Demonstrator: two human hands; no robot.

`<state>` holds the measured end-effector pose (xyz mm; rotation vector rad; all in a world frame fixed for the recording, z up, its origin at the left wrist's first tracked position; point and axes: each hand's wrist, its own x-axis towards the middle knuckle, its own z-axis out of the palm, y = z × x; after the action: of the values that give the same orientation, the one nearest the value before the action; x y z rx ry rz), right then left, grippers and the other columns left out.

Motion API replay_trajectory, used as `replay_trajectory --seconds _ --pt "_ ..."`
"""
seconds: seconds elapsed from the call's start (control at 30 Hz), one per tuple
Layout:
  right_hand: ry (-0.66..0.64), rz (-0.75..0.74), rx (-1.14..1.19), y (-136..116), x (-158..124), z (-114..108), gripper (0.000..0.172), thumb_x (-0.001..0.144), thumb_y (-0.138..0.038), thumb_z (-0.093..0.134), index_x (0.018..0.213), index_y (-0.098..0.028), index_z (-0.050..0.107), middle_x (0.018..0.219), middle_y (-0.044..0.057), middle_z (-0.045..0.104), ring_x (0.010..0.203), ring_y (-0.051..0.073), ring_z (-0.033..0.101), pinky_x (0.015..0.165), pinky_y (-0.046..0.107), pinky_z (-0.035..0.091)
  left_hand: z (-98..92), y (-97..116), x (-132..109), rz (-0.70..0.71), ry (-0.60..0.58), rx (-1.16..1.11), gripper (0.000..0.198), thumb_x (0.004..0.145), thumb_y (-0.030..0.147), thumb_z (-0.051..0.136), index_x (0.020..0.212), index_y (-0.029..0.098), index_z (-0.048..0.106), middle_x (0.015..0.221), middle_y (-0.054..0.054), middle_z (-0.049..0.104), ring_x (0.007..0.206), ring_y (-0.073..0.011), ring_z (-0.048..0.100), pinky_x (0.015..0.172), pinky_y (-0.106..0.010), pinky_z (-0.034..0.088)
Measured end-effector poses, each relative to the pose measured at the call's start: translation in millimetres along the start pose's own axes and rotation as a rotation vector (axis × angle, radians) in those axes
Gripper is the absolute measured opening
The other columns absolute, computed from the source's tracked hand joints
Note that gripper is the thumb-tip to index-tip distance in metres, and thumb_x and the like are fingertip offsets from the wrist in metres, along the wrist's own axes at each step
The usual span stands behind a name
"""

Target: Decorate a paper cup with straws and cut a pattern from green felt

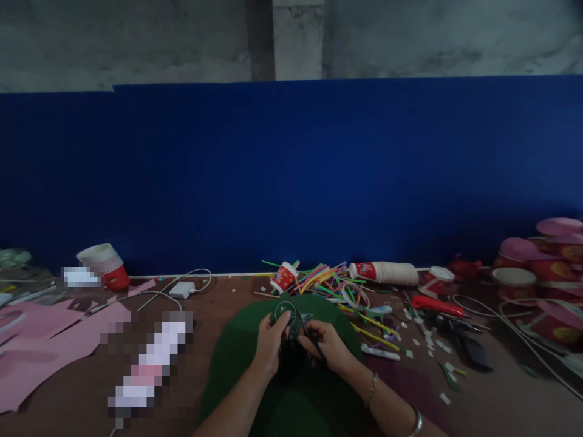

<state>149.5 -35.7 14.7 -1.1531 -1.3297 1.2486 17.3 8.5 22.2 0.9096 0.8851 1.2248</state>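
My left hand (pixel 269 343) pinches a small dark green piece (pixel 279 308) that bears a white round outline with a mark inside. In my right hand (pixel 328 345) is a pair of dark scissors (pixel 300 317), its blades pointing up and away beside the green piece. Both hands are close together over a large dark green sheet (pixel 237 358) with a curved edge. Whether the blades are touching the piece is too dark to make out. A bracelet and a bangle circle my right wrist and forearm.
Behind the hands lie colourful pipe cleaners (pixel 321 279), a red paper cup (pixel 285 277) and stacked cups (pixel 385 272). To the right are a white marker (pixel 381 352), a red-handled tool (pixel 438 305), paper scraps and cables. Pink sheets (pixel 59 352) cover the left. A blue panel (pixel 291 182) stands behind.
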Motion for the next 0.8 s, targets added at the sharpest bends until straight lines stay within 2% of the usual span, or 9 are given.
replay_trajectory --seconds 0.2,0.53,0.8 --pt "0.013 0.005 0.026 -7.8 -2.5 1.9 0.039 0.062 -0.050 0.070 0.069 -0.017 0.052 0.048 -0.007 0.047 0.040 0.007 0.045 0.038 0.019 0.038 -1.5 1.4 -0.8 0.026 -0.063 0.094 0.033 0.063 0.036 0.073 0.053 0.015 0.049 0.042 0.008 0.043 0.040 -0.0051 0.038 0.042 -0.017 0.030" --pt "0.023 0.001 -0.005 -0.5 0.1 0.0 0.032 0.066 -0.044 0.069 0.069 -0.016 0.053 0.046 -0.007 0.046 0.037 0.006 0.040 0.035 0.018 0.037 -0.5 2.4 -0.8 0.045 -0.062 0.084 0.031 0.064 0.035 0.072 0.054 0.015 0.051 0.042 0.008 0.044 0.041 -0.0056 0.040 0.044 -0.018 0.033" --pt "0.028 0.002 -0.019 -1.9 -0.4 1.0 0.033 0.067 -0.045 0.067 0.068 -0.016 0.052 0.047 -0.007 0.045 0.038 0.006 0.041 0.035 0.018 0.038 3.6 6.6 -4.2 -0.003 -0.039 0.057 0.031 0.064 0.039 0.072 0.061 0.015 0.053 0.045 0.004 0.056 0.041 -0.0090 0.049 0.044 -0.020 0.037"
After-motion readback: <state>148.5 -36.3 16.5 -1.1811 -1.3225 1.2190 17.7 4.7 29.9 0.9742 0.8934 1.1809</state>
